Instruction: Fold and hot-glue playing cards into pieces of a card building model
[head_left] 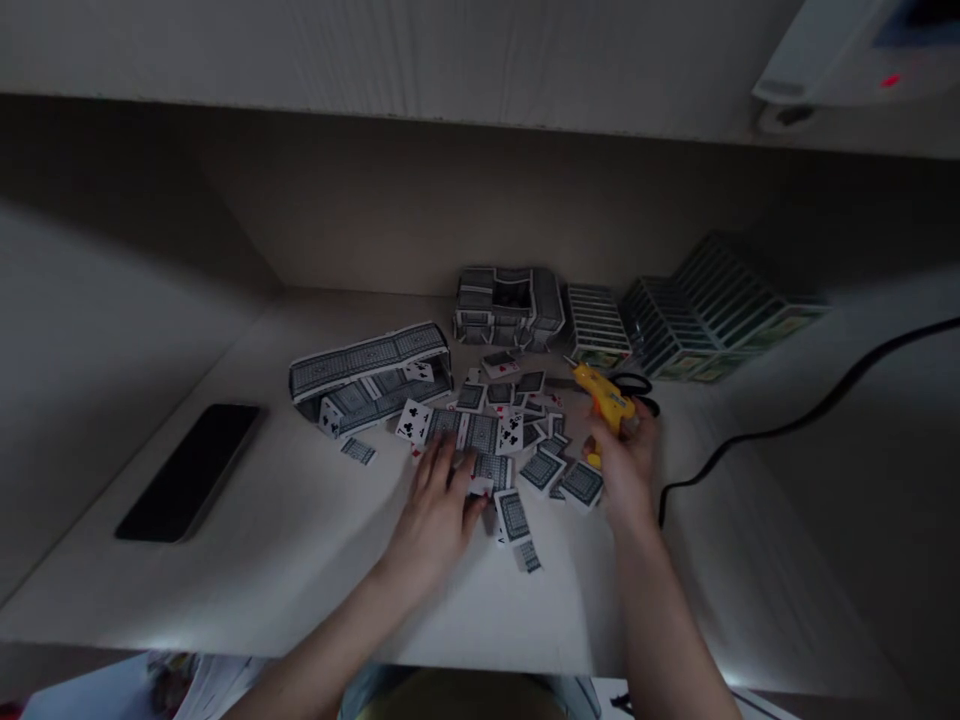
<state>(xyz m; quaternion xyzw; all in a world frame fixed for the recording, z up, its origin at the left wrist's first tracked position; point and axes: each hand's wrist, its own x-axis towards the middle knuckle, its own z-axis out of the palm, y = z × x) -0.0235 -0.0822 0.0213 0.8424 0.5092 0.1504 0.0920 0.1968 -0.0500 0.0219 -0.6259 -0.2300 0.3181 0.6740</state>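
My right hand (pixel 630 460) is wrapped around the handle of a yellow hot glue gun (pixel 606 395), its nozzle pointing away to the upper left. My left hand (pixel 436 500) rests with fingers spread on a row of playing cards (pixel 480 432), some back up and some showing clubs. A small white card piece (pixel 481 486) with a red mark shows between the left thumb and index finger; whether it is pinched I cannot tell. More loose and cut cards (pixel 541 468) lie between the hands. Left of them stands a long hollow structure built from cards (pixel 367 380).
A second card-built structure (pixel 508 308) stands by the back wall, with stepped card stacks (pixel 720 310) to its right. Black-handled scissors (pixel 636 388) lie behind the glue gun. A phone (pixel 189 472) lies at left. A black cable (pixel 787 428) runs at right; a shelf (pixel 405 60) hangs overhead.
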